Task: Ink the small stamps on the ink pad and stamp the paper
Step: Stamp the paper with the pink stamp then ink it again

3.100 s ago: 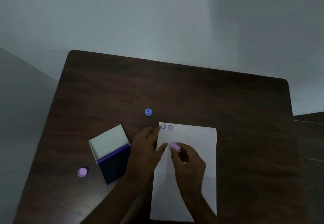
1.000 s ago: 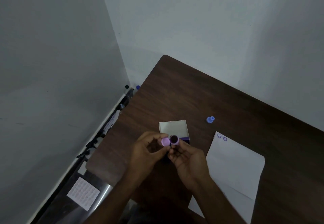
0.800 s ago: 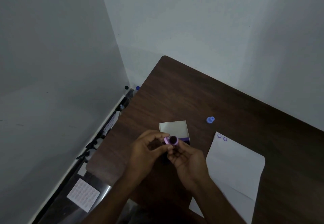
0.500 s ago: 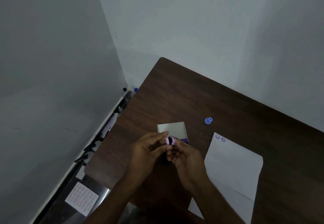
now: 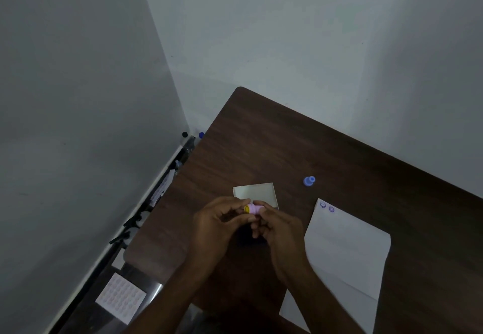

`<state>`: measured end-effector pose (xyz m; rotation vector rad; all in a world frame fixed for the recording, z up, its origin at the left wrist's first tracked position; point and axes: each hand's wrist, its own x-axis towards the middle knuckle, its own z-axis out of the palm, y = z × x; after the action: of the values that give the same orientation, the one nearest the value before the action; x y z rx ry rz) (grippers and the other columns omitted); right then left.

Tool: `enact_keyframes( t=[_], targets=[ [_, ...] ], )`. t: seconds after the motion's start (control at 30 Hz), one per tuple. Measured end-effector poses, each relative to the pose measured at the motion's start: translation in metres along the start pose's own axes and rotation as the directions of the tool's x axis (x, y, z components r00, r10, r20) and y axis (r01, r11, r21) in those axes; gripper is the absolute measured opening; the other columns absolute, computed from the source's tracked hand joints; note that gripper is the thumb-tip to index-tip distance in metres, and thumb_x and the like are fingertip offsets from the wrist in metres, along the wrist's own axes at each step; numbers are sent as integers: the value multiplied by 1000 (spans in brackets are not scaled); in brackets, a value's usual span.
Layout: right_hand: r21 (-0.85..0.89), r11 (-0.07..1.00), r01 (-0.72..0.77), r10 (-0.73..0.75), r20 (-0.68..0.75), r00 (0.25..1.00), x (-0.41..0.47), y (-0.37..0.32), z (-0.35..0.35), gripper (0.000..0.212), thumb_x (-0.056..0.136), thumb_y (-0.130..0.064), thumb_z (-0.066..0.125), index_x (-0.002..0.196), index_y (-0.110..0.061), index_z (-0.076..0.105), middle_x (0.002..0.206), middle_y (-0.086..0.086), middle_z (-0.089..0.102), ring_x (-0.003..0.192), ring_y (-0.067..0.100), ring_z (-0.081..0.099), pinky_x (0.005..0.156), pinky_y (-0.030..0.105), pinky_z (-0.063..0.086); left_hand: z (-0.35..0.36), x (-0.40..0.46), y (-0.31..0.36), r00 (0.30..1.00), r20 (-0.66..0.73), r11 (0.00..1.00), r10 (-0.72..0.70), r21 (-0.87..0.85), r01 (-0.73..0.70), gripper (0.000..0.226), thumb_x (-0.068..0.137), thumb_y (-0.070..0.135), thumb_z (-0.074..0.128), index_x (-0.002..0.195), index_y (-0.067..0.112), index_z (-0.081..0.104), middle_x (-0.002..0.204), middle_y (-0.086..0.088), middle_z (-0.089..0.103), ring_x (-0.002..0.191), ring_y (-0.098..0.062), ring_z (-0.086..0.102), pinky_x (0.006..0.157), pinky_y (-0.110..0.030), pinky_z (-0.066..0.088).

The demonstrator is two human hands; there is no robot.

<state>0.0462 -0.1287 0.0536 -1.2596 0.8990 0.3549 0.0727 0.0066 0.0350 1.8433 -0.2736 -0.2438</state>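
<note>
A small pink stamp [image 5: 253, 208] with a yellow end lies sideways between my two hands, above the dark table [image 5: 274, 137]. My left hand [image 5: 217, 225] pinches its yellow end and my right hand [image 5: 277, 225] grips the other end. Behind my fingers stands the ink pad [image 5: 257, 193], its pale lid open; the pad's dark part is hidden by my hands. The white paper [image 5: 345, 250] lies to the right with two purple smiley prints [image 5: 326, 206] at its top left corner. A blue stamp [image 5: 309, 180] stands beyond the paper.
The table's left edge runs close to a grey wall. On the floor to the left lie a sheet of round stickers [image 5: 120, 297], black cables [image 5: 130, 225] and small bottles [image 5: 193, 135]. The dark tabletop continues far and right.
Three seconds ago my right hand held the pink stamp over the paper. Since then both hands came together by the ink pad, and the pink cap in my left hand was pushed onto the stamp.
</note>
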Motion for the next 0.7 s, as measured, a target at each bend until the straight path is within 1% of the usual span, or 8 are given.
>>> enact_keyframes(
  t=[0.07, 0.13, 0.27, 0.37, 0.43, 0.5, 0.63, 0.7],
  targets=[
    [-6, 1000, 20, -21, -7, 1000, 2, 2, -1, 24, 80, -30, 69, 62, -14, 73, 54, 2, 66, 57, 20, 55, 70, 39, 46, 0, 2, 0, 1000, -2, 999, 1, -43, -1, 24, 77, 14, 75, 100, 20, 75, 103, 8, 73, 100, -13, 67, 86, -33, 56],
    [2, 998, 67, -67, -22, 998, 1, 6, -3, 24, 85, -25, 64, 77, -4, 72, 60, 6, 65, 58, 21, 55, 69, 39, 46, 1, 3, 1, 1000, -16, 998, -9, -65, 8, 24, 76, 12, 76, 98, 19, 76, 101, 7, 73, 99, -14, 68, 85, -32, 56],
    [-70, 987, 148, -151, -43, 988, 2, 12, -8, 20, 89, -25, 58, 79, -13, 70, 68, 8, 67, 59, 20, 59, 65, 32, 49, 4, 3, -1, 999, -9, 993, -54, -107, 53, 24, 75, 7, 77, 97, 16, 76, 99, 5, 74, 96, -12, 69, 86, -32, 56],
    [-102, 974, 200, -200, 16, 980, 3, 10, -16, 18, 88, -24, 59, 82, -13, 71, 70, 8, 69, 60, 20, 61, 63, 29, 52, 4, 5, -1, 998, -4, 990, -67, -124, 65, 27, 74, 6, 77, 96, 21, 76, 97, 9, 75, 94, -5, 69, 83, -20, 55],
    [-125, 963, 237, -231, 60, 971, 3, 8, -24, 19, 84, -28, 61, 88, -14, 73, 71, 8, 72, 62, 21, 64, 62, 26, 55, 4, 7, -3, 995, 18, 988, -97, -118, 98, 26, 74, 6, 76, 98, 19, 75, 97, 10, 74, 93, -3, 69, 83, -18, 55],
    [-106, 961, 256, -248, 86, 965, 4, 6, -29, 21, 81, -30, 64, 93, -15, 74, 76, 10, 73, 64, 23, 66, 63, 26, 56, 7, 9, -6, 990, 40, 985, -132, -103, 135, 26, 77, 10, 75, 101, 20, 74, 98, 10, 74, 94, -1, 68, 83, -17, 55],
    [-40, 970, 239, -237, 45, 970, 12, 7, -36, 28, 75, -36, 70, 92, -14, 75, 82, 17, 72, 68, 24, 65, 66, 33, 55, 19, 14, -7, 970, 100, 972, -221, -62, 228, 20, 81, 29, 70, 100, 30, 73, 98, 16, 73, 94, 2, 67, 84, -21, 55],
    [-50, 973, 223, -223, 17, 975, 16, 7, -42, 30, 73, -40, 71, 90, -16, 76, 81, 12, 73, 67, 19, 66, 64, 28, 55, 27, 19, -6, 958, 138, 966, -250, -27, 256, 15, 80, 36, 68, 94, 35, 73, 95, 19, 73, 91, 4, 67, 84, -24, 56]
  ],
)
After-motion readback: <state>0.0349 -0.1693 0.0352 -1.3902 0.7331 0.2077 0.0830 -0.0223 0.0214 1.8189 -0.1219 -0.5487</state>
